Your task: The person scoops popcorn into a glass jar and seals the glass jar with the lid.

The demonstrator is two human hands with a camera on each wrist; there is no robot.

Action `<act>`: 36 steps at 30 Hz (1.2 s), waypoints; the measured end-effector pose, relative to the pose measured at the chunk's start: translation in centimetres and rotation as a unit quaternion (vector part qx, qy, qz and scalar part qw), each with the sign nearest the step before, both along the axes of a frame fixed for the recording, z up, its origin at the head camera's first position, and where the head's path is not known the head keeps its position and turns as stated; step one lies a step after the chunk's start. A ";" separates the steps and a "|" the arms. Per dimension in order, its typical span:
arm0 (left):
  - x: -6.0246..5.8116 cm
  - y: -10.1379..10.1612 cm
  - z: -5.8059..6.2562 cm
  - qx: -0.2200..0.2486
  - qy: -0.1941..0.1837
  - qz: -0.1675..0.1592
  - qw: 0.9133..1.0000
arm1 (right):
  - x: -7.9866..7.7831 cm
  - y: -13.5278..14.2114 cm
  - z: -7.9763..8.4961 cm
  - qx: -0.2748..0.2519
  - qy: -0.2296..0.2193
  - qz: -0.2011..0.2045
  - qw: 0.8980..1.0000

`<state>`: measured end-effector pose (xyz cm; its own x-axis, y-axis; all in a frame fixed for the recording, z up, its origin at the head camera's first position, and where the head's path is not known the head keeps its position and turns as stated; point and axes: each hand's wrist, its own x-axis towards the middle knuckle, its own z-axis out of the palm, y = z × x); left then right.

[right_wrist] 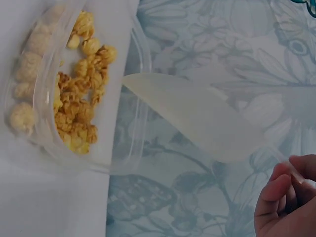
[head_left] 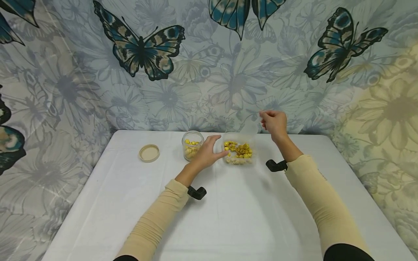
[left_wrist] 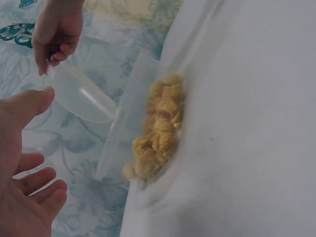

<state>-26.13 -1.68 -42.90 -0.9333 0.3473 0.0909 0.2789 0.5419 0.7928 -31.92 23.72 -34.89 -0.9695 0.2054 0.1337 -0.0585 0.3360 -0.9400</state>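
Near the far edge of a white-covered worktop (head_left: 235,217), a clear container (right_wrist: 45,96) of yellow and brown popcorn (head_left: 243,150) is set. A translucent scoop (right_wrist: 197,118) is pinched by its handle in the right hand (head_left: 273,124), raised by the container's far side. The left hand (head_left: 207,153) is held spread between the container and a clear jar (head_left: 184,146) of yellow pieces. Farther left, a round beige lid (head_left: 149,159) is laid.
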 end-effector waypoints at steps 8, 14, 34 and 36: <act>-0.3 1.0 -1.8 -0.025 -0.019 0.005 0.999 | 0.1 0.3 -0.9 0.084 0.010 0.002 0.996; -0.4 1.7 -3.1 -0.025 -0.029 0.012 0.999 | 0.3 0.0 -1.2 0.170 0.043 -0.001 0.984; -0.6 2.5 -4.6 -0.028 -0.023 0.005 0.999 | -0.4 -0.8 -2.0 0.338 0.077 0.123 0.930; -0.6 2.5 -4.6 -0.034 -0.018 0.006 0.999 | -0.8 -0.2 -1.9 0.332 0.034 0.136 0.933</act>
